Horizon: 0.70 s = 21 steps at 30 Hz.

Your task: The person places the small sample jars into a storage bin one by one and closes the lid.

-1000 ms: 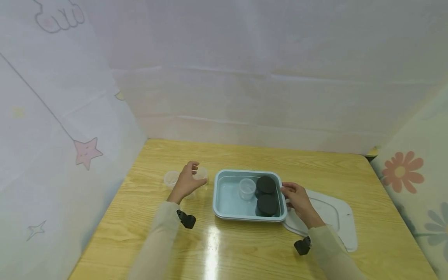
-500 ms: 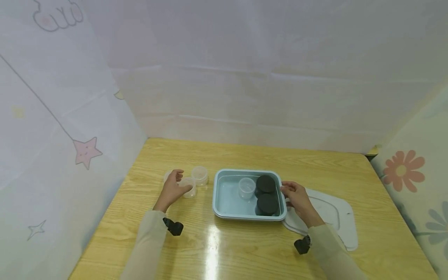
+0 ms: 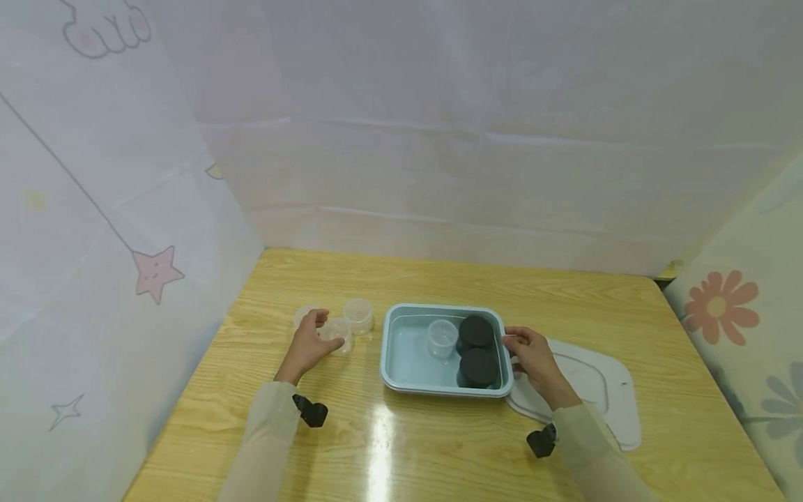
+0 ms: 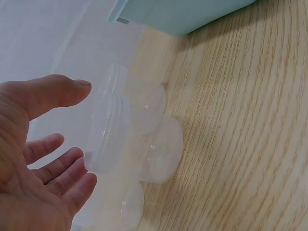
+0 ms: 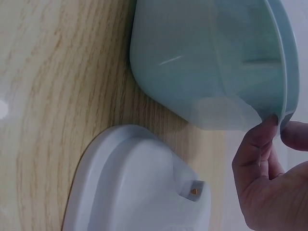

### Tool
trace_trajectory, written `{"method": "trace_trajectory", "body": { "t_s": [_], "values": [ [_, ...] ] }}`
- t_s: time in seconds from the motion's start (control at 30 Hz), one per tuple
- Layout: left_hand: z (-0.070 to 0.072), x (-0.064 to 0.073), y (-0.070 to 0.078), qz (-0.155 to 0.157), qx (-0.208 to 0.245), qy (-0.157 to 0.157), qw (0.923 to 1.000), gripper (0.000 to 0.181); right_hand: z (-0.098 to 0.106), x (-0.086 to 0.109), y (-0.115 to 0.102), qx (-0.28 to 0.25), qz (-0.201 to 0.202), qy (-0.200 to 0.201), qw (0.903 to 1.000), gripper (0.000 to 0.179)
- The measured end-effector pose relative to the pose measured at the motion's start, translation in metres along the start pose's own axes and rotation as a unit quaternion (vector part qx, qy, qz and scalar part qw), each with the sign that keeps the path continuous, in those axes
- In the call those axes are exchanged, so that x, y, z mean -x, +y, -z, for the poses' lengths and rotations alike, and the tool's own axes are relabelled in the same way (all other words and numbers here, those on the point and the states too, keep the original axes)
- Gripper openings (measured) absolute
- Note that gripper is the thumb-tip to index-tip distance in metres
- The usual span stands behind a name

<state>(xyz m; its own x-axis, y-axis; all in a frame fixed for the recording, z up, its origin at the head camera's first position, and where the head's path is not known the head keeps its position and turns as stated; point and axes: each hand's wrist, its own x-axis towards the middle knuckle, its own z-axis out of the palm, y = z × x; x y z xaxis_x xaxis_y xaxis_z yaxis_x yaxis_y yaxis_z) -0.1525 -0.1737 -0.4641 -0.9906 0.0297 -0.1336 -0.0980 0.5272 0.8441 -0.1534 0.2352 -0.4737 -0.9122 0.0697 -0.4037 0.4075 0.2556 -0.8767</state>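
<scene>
My left hand is at a small clear plastic jar, its thumb and fingers spread. In the left wrist view, fingertips are right at the lid of that jar, while the thumb stands apart from it. Two similar clear jars stand close by, a right one and a left one partly hidden by the hand. My right hand pinches the right rim of a light blue plastic container between thumb and fingers. Inside it sit a clear jar and two black-lidded jars.
A white lid lies on the wooden table to the right, partly under my right forearm. Pale patterned sheets enclose the table at the back and both sides.
My left hand has moved left and toward me, from the right clear jar to the nearer middle one, then stayed almost still. The right hand keeps its hold on the container rim.
</scene>
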Motion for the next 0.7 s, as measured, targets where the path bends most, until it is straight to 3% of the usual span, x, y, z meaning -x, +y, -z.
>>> {"method": "trace_trajectory", "body": {
  "t_s": [0.2,0.53,0.7],
  "values": [
    [-0.006,-0.001,-0.010,0.000,-0.009,-0.006,0.9999,0.069,0.000,0.000,0.000,-0.002,0.001,0.001,1.0000,0.042],
    [-0.024,-0.001,-0.035,0.013,0.037,-0.004,0.9992,0.064,-0.001,0.003,-0.001,-0.005,-0.010,0.003,0.9999,0.041],
    [-0.025,-0.003,-0.038,0.002,0.041,-0.004,0.9992,0.063,-0.001,0.002,-0.001,-0.004,-0.009,0.012,0.9999,0.040]
  ]
}}
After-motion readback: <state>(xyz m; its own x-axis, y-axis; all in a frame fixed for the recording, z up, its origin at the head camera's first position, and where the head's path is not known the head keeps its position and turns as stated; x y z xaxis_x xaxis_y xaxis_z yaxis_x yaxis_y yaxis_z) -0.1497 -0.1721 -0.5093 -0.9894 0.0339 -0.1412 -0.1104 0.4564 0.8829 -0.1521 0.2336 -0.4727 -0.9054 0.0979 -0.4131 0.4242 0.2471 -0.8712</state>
